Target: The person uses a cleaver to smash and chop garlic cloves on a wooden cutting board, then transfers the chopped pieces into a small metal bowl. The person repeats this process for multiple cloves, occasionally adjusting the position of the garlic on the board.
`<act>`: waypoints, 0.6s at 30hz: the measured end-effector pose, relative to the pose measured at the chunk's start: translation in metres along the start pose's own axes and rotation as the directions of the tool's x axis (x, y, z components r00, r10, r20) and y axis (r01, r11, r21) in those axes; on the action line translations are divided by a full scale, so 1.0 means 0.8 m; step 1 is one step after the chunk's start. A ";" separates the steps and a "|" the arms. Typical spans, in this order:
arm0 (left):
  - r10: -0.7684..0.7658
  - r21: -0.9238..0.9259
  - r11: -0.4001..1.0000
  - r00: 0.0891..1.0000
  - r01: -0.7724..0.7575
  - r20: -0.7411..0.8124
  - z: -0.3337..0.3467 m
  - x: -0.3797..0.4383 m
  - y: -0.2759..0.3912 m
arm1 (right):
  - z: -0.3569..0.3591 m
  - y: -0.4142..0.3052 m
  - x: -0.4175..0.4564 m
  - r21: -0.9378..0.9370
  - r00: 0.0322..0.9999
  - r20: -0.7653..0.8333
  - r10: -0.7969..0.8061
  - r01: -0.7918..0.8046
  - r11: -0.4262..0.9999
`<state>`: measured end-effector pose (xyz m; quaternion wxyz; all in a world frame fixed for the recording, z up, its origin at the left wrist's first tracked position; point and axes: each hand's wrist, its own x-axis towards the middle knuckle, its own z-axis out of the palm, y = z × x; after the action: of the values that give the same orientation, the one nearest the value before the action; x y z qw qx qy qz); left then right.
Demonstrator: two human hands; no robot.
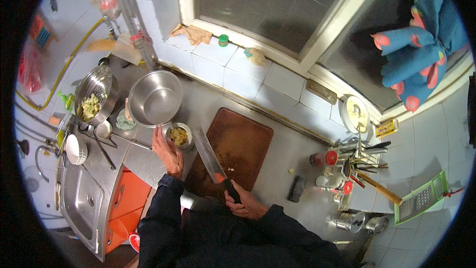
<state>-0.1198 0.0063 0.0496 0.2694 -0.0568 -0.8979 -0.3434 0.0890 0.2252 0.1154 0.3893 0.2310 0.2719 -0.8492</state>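
My right hand grips the black handle of a kitchen knife, its broad blade slanting up and left over the left side of a brown cutting board. A few small pale bits lie on the board. My left hand is raised at the near rim of a large steel bowl; whether the fingertips touch the rim I cannot tell. Just right of these fingers stands a small bowl with yellowish food pieces.
A steel colander with chopped food stands left, near a ladle, a white bowl and the sink. Right of the board lie a dark block, red-lidded jars and a utensil rack. A green-framed grater hangs at the far right.
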 end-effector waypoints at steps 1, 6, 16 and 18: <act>0.031 -0.023 0.999 0.999 -0.030 0.019 -0.002 -0.002 0.009 | -0.011 0.005 -0.010 0.011 1.000 0.016 -0.023 0.023 1.000; 0.248 -0.240 0.949 0.953 -0.203 0.172 0.023 -0.043 0.064 | -0.060 0.036 -0.096 0.060 0.979 0.012 -0.202 0.201 0.978; 0.669 -0.557 0.740 0.331 -0.377 0.665 0.174 -0.208 0.248 | -0.105 0.150 -0.244 0.229 0.782 -0.455 -0.425 0.564 0.793; 0.677 -0.535 0.716 0.259 -0.449 0.688 0.197 -0.242 0.286 | -0.120 0.183 -0.247 0.289 0.752 -0.426 -0.503 0.640 0.712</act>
<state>0.0397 0.2980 -0.0150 -0.1134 -0.5667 -0.7770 -0.2493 0.3379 0.3125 0.1217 -0.0044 0.3444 0.2011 -0.9170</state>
